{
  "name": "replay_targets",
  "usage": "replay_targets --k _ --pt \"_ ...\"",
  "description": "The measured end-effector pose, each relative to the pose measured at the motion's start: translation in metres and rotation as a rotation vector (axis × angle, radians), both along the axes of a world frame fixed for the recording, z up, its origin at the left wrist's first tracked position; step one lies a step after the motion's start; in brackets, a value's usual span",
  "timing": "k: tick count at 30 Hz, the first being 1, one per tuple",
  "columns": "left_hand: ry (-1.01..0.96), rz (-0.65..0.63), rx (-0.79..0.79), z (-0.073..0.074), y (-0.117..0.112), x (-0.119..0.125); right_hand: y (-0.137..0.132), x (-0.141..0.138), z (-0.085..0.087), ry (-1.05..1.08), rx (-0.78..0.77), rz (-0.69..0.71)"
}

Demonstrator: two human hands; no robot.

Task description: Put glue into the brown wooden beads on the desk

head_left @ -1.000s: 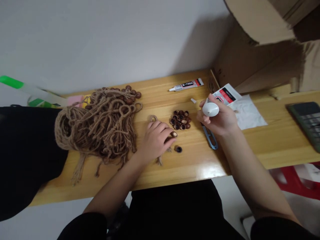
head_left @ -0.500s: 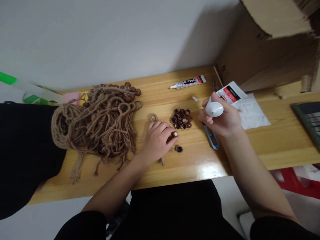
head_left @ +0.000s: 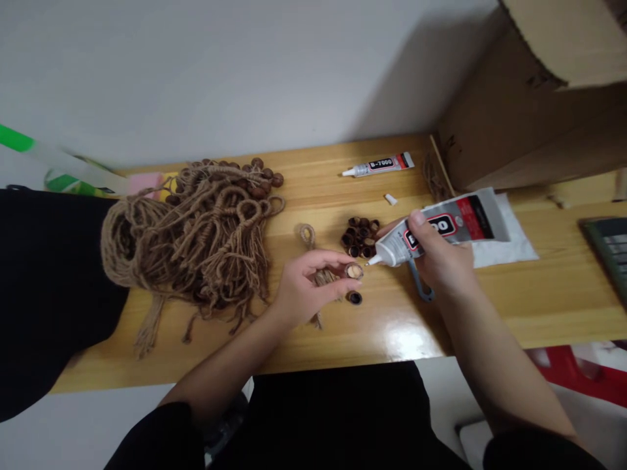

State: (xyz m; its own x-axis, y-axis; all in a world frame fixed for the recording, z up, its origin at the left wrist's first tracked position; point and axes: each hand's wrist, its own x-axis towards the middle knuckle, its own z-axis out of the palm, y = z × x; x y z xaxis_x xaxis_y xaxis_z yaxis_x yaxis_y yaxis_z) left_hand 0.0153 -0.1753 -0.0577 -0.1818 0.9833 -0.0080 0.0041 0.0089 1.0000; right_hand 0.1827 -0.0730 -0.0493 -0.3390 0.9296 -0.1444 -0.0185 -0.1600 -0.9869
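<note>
A slim gap parted the nozzle [head_left: 375,259] from the shell [head_left: 353,271].
My left hand [head_left: 302,286] pinched the shell, my right hand [head_left: 442,259] gripped the glue tube [head_left: 458,222], inside the tabletop's front edge [head_left: 343,368].

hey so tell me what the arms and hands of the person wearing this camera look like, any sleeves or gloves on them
Both arms have plain black short sleeves, with no markings visible on the cloth. Below them the forearms are bare. The left hand and right hand are ungloved, and I see no watch, bracelet or ring.
</note>
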Motion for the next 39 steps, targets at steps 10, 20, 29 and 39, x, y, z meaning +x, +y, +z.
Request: replay_targets --k 10,20,29,39 --pt "-0.09 -0.002 0.025 0.001 0.0 0.0 -0.009 0.0 -0.001 -0.191 0.022 -0.015" --pt "-0.077 -0.026 0.051 -0.001 0.001 -0.001 -0.007 0.008 -0.013 -0.261 0.103 0.046" --pt "-0.034 -0.01 0.038 0.0 0.001 0.0 -0.009 0.005 -0.007 -0.268 0.109 0.021" --pt "0.007 -0.018 0.015 0.002 0.0 -0.001 -0.008 0.009 -0.006 -0.304 0.121 0.079"
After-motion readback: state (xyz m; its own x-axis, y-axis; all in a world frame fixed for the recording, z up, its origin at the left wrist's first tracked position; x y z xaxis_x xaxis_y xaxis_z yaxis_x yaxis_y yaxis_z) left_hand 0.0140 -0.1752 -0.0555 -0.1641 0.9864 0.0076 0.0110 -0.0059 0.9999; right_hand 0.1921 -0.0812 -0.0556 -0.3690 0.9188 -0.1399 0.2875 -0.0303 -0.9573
